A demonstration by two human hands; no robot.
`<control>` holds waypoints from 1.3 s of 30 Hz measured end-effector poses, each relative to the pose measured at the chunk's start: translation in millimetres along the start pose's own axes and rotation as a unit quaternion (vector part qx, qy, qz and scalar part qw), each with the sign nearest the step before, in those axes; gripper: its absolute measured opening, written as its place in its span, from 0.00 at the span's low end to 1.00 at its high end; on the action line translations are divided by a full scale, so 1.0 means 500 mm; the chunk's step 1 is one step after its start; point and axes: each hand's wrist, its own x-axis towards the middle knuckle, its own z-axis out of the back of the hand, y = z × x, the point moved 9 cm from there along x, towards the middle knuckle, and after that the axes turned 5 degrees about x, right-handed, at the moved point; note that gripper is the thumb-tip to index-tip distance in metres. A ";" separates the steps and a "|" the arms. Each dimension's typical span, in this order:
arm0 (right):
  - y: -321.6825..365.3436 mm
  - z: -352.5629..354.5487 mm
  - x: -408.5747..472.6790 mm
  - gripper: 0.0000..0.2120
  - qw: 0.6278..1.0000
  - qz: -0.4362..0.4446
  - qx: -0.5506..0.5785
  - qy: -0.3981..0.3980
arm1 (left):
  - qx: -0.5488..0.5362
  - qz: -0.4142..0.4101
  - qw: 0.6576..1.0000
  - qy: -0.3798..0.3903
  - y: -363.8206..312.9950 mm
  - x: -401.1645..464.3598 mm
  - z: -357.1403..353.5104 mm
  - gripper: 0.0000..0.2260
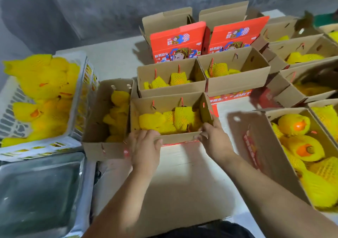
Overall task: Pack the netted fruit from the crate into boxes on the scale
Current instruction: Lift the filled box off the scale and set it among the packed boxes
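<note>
A cardboard box (144, 105) in the middle holds several fruits in yellow foam netting (164, 120). My left hand (144, 148) grips the box's near-left corner and front wall. My right hand (214, 137) holds its near-right corner, thumb at the rim. The white plastic crate (78, 91) at the left is heaped with netted fruit (43, 89). The steel scale platform (40, 188) lies at the lower left with nothing on it.
Another filled box (95, 109) stands between the crate and the held box. More open boxes with fruit sit behind (172, 89) and at the right (270, 157). Two red printed lids (177, 40) stand up at the back. A flat cardboard sheet (182, 182) lies under my arms.
</note>
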 end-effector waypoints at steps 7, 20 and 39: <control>-0.095 0.063 -0.140 0.10 0.997 -0.042 0.058 0.016 | -0.095 -0.003 0.992 0.083 -0.023 -0.121 -0.017 0.06; -0.091 0.073 -0.113 0.49 0.954 -0.163 0.109 0.228 | -0.322 0.207 0.920 0.085 0.057 -0.095 -0.060 0.25; -0.130 0.108 -0.224 0.27 0.985 -0.103 0.113 -0.074 | -0.277 0.255 0.927 0.002 0.090 -0.379 -0.044 0.23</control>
